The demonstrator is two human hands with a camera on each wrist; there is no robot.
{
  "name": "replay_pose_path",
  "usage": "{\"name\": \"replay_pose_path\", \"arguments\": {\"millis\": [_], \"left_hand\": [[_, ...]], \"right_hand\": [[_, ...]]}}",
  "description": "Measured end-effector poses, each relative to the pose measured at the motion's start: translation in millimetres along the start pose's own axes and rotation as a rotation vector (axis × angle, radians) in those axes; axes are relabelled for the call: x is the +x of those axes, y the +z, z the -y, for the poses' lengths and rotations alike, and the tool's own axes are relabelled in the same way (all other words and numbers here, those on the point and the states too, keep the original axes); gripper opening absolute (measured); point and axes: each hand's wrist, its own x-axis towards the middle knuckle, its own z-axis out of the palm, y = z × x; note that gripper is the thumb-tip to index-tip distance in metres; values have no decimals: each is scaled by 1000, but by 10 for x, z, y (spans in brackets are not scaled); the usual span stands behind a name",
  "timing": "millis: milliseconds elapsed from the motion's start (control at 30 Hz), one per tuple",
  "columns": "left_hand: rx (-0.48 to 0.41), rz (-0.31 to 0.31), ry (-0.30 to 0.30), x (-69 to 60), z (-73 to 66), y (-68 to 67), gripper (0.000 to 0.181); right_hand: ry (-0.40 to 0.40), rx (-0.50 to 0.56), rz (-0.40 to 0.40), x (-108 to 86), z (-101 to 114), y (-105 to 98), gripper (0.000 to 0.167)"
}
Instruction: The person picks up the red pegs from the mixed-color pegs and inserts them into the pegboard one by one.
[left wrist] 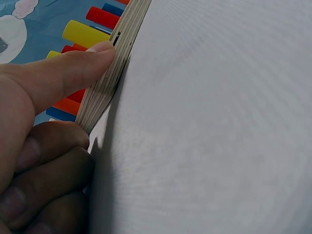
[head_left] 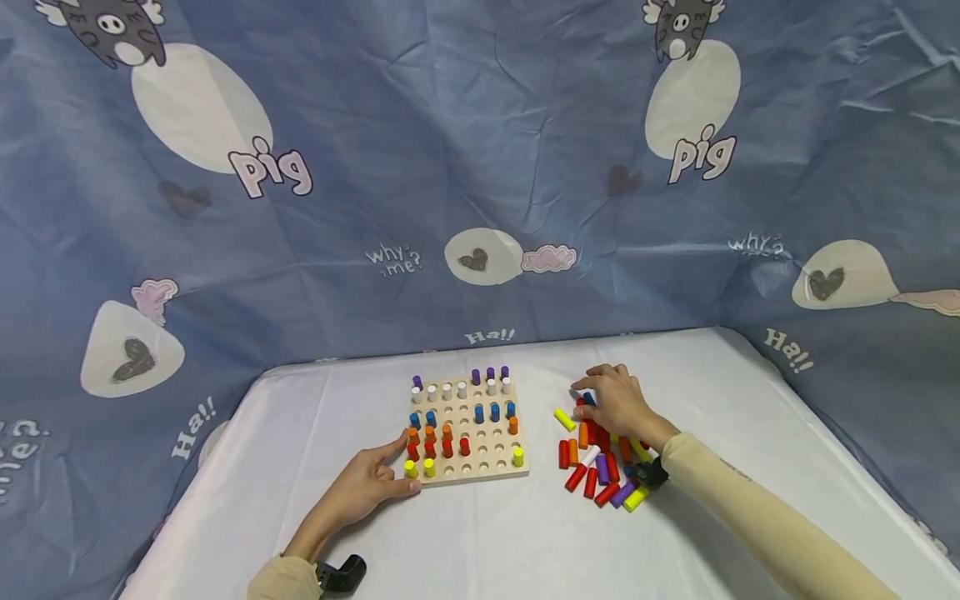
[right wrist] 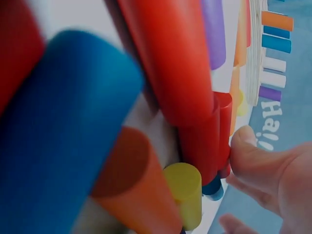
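A wooden pegboard (head_left: 480, 478) lies on the table, with rows of purple, white, blue, orange, red and yellow pegs standing in some of its holes. My left hand (head_left: 363, 485) grips its near left corner; in the left wrist view the thumb (left wrist: 73, 73) presses the front edge, and other fingers curl at the side. To the right of the board, my right hand (head_left: 621, 402) reaches over a pile of loose pegs, thumb and fingers apart. A blue peg (head_left: 589, 398) lies by its fingers. The right wrist view shows the thumb (right wrist: 248, 151) close against a red peg (right wrist: 224, 122).
Loose red, orange, purple, white and yellow pegs are spread at the pile's near side, among them a yellow peg (head_left: 564, 419) at its left. A white cloth (head_left: 480, 550) covers the table. Behind hangs a blue printed curtain (head_left: 420, 167).
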Motion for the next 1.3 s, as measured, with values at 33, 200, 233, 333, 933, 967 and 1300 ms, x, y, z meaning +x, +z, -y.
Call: {"name": "replay_pose_path", "arguments": {"millis": [33, 200, 233, 333, 933, 967, 1300], "left_hand": [[1, -1, -1, 1, 1, 4, 96], [12, -13, -11, 3, 2, 14, 96], [15, -15, -11, 6, 1, 14, 96], [13, -19, -13, 11, -4, 15, 96], [20, -23, 2, 13, 14, 18, 96], [23, -20, 8, 14, 15, 15, 95], [18, -5, 5, 11, 20, 15, 95]], "right_hand": [[4, 2, 3, -4, -5, 0, 37], [12, 16, 13, -23, -26, 4, 23], [11, 18, 11, -25, -28, 5, 22], [12, 24, -4, -27, -20, 14, 23], [12, 238, -190, -2, 231, -42, 18], [7, 247, -195, -1, 263, -41, 18], [-125, 240, -255, 37, 495, 23, 10]]}}
